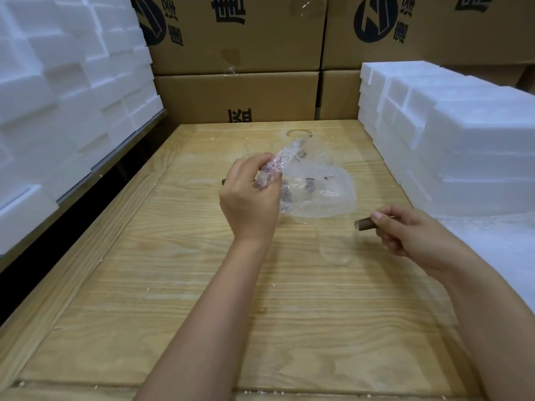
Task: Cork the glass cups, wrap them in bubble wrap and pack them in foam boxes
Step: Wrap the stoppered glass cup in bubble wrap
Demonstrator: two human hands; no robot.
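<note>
Above the middle of the table (173,285), your left hand (249,198) pinches a crumpled bubble wrap (315,183) sheet between thumb and curled fingers; the sheet spreads out to the right of the hand. Your right hand (411,233) pinches a brown cork (363,224) at its fingertips, the cork's end pointing left. Just below the cork a clear glass cup (337,247) sits on the wood, hard to make out. Foam boxes (463,134) crowd the table's right edge, close beside your right hand. Past the left edge a dark gap separates the table from a second white stack. Cartons (237,94) wall the far edge.
</note>
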